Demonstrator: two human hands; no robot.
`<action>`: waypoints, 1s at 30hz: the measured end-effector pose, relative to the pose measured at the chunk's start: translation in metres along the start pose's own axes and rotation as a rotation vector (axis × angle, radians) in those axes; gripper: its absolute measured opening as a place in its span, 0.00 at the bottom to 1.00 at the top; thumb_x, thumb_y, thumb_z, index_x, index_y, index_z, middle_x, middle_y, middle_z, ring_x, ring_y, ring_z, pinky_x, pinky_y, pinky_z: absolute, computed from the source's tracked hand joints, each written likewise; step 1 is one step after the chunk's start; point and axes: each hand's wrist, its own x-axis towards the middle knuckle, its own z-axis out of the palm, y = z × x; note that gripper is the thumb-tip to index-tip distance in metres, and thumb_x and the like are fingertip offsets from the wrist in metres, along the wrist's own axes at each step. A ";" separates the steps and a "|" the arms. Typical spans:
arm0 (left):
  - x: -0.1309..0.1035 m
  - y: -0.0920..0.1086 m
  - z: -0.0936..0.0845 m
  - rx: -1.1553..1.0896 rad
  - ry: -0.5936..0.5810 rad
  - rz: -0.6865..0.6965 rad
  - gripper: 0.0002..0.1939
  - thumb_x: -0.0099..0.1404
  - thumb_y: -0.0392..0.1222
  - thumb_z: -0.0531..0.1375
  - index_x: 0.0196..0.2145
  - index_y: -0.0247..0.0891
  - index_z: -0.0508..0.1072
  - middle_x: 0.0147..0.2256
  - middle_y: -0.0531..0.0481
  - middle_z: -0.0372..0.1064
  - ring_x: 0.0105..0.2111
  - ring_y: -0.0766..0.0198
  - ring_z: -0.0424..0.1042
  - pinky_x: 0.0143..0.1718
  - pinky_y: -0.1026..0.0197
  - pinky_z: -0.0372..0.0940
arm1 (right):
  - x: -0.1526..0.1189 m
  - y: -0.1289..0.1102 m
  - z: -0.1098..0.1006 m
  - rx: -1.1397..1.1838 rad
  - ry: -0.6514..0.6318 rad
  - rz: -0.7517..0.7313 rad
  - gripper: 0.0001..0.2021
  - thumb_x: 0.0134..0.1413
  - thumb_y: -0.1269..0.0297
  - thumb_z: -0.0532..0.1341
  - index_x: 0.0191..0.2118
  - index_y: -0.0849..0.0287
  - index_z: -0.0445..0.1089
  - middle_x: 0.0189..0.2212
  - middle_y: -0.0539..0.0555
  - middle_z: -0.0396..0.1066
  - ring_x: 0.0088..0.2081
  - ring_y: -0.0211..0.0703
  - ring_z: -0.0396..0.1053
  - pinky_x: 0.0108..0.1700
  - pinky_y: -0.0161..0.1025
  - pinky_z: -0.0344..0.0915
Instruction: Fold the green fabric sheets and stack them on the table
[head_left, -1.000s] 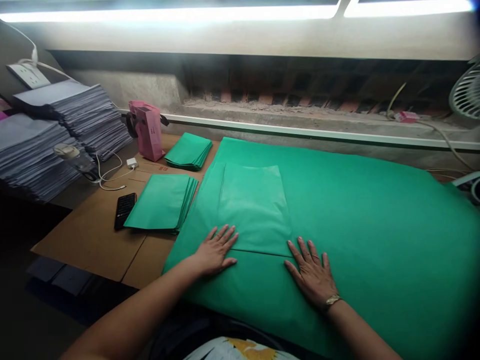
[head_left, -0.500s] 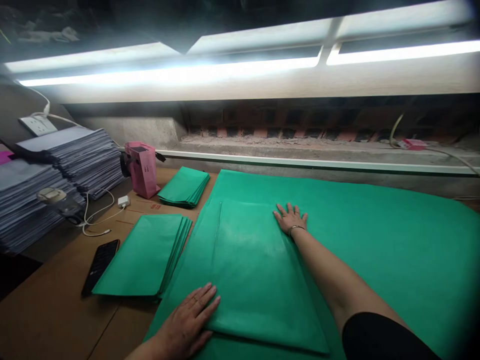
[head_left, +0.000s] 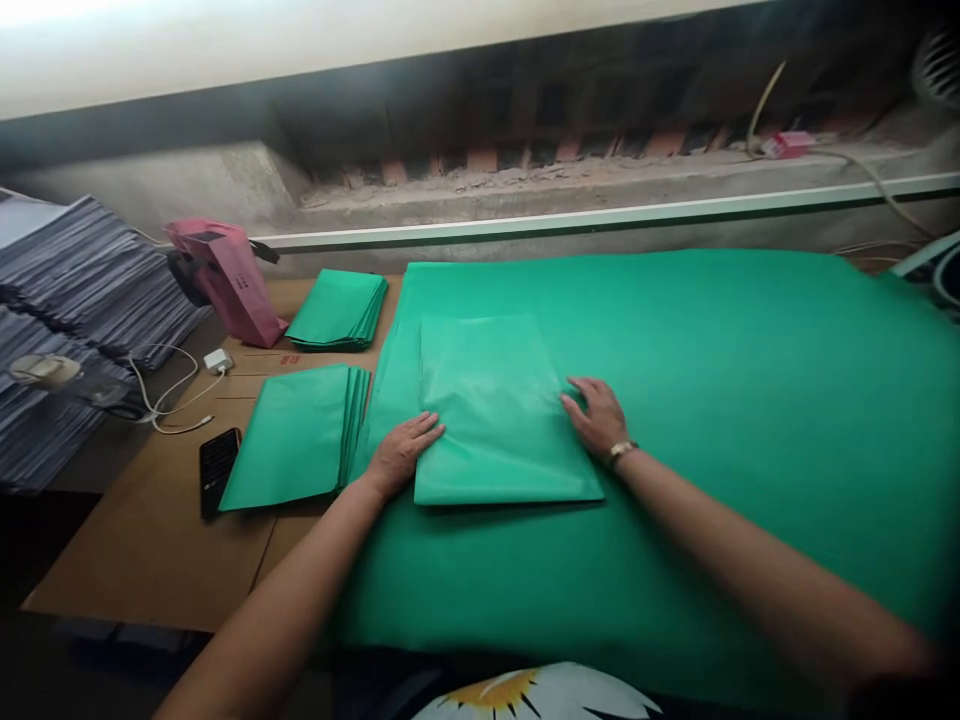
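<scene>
A folded green sheet [head_left: 495,410] lies flat on a large green sheet [head_left: 750,400] that covers much of the table. On its left edge rests my left hand [head_left: 405,450], palm down with the fingers extended. My right hand [head_left: 598,415] is at the folded sheet's right edge, its fingers slightly bent and apart, with a bracelet at the wrist. Neither hand grips anything. Left of the large sheet are a near stack of folded green pieces [head_left: 292,435] and a smaller stack [head_left: 339,309] behind it.
A phone [head_left: 217,470] lies partly beside the near stack. A white charger [head_left: 218,361] with a cable, a pink bag [head_left: 229,285] and tall paper stacks [head_left: 97,270] stand at the left. A pale rail [head_left: 525,218] runs along the back.
The view has tilted down. The folded sheet looks shorter, its near edge farther from me. My left hand has moved up its left edge; my right hand has come nearer, its fingers more bent.
</scene>
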 end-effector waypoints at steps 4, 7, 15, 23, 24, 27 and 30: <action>-0.002 0.000 0.001 -0.005 0.010 -0.010 0.21 0.67 0.33 0.50 0.56 0.42 0.63 0.57 0.45 0.58 0.58 0.57 0.57 0.57 0.50 0.59 | -0.095 0.005 -0.043 0.226 -0.129 0.250 0.24 0.56 0.45 0.49 0.30 0.61 0.70 0.22 0.54 0.68 0.21 0.41 0.62 0.24 0.36 0.59; -0.001 0.000 0.000 -0.004 0.004 -0.005 0.21 0.66 0.33 0.50 0.56 0.40 0.63 0.57 0.44 0.58 0.58 0.57 0.57 0.57 0.50 0.58 | -0.119 0.000 -0.060 0.655 -0.422 0.524 0.25 0.46 0.41 0.57 0.34 0.61 0.68 0.18 0.50 0.65 0.14 0.34 0.51 0.16 0.32 0.45; 0.000 0.001 0.000 0.001 -0.012 -0.021 0.22 0.65 0.31 0.50 0.56 0.40 0.63 0.58 0.45 0.57 0.59 0.59 0.56 0.58 0.50 0.57 | -0.109 -0.007 -0.069 1.184 -0.595 0.619 0.25 0.41 0.52 0.66 0.43 0.60 0.62 0.22 0.51 0.67 0.13 0.29 0.48 0.14 0.28 0.40; 0.000 0.004 -0.004 -0.011 -0.015 -0.021 0.22 0.64 0.32 0.52 0.56 0.38 0.63 0.58 0.44 0.57 0.58 0.57 0.57 0.58 0.50 0.57 | -0.102 -0.001 -0.064 0.533 -0.761 0.409 0.24 0.39 0.40 0.62 0.24 0.58 0.57 0.15 0.49 0.62 0.14 0.33 0.51 0.16 0.31 0.46; 0.000 0.003 -0.004 -0.013 -0.018 -0.019 0.22 0.64 0.31 0.52 0.56 0.37 0.63 0.58 0.44 0.58 0.58 0.57 0.57 0.58 0.50 0.57 | -0.099 0.001 -0.064 0.432 -0.722 0.389 0.24 0.42 0.40 0.60 0.21 0.58 0.56 0.14 0.50 0.61 0.15 0.34 0.52 0.17 0.32 0.48; 0.002 0.002 -0.004 -0.015 -0.036 -0.012 0.22 0.64 0.31 0.52 0.56 0.37 0.63 0.57 0.43 0.58 0.58 0.57 0.57 0.58 0.50 0.58 | -0.094 -0.005 -0.062 0.252 -0.521 0.397 0.22 0.52 0.42 0.54 0.23 0.58 0.62 0.22 0.58 0.67 0.25 0.46 0.64 0.27 0.39 0.61; 0.002 0.001 -0.003 -0.022 -0.032 -0.014 0.22 0.65 0.32 0.52 0.56 0.38 0.63 0.57 0.43 0.58 0.58 0.57 0.57 0.58 0.50 0.57 | -0.110 -0.034 -0.043 0.036 -0.229 0.124 0.23 0.60 0.48 0.47 0.45 0.61 0.67 0.50 0.64 0.64 0.52 0.57 0.59 0.52 0.51 0.57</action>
